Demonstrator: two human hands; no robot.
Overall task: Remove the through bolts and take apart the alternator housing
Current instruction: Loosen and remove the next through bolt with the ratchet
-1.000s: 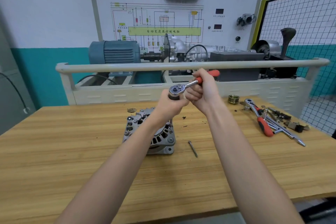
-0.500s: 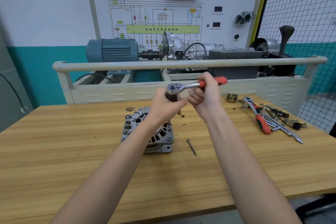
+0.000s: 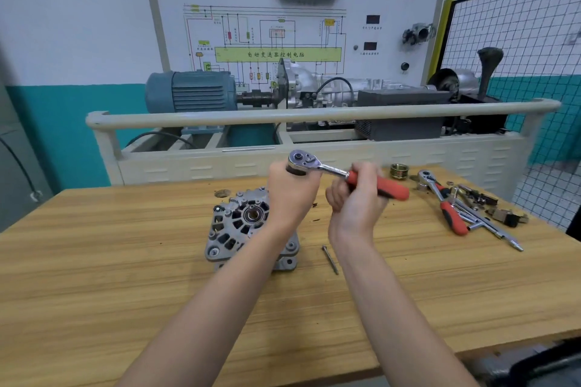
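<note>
A silver alternator (image 3: 242, 229) lies on the wooden table (image 3: 94, 276), its finned end face up. My left hand (image 3: 290, 195) is closed around the socket extension under the head of a ratchet wrench (image 3: 303, 162), above the alternator's right side. My right hand (image 3: 355, 201) grips the wrench's red handle (image 3: 390, 188), which points right. The extension's lower end is hidden behind my left hand. One removed through bolt (image 3: 330, 259) lies on the table just right of the alternator.
A second red-handled ratchet (image 3: 443, 204), extension bars and small parts lie at the table's right. A brass pulley (image 3: 398, 170) stands near the back edge. Behind the table runs a guard rail (image 3: 314, 115) with a motor and gearbox training stand.
The ratchet handle has swung clockwise, from pointing back-right to pointing right and slightly toward me. My left hand stays on the socket extension. More of the alternator's face shows.
</note>
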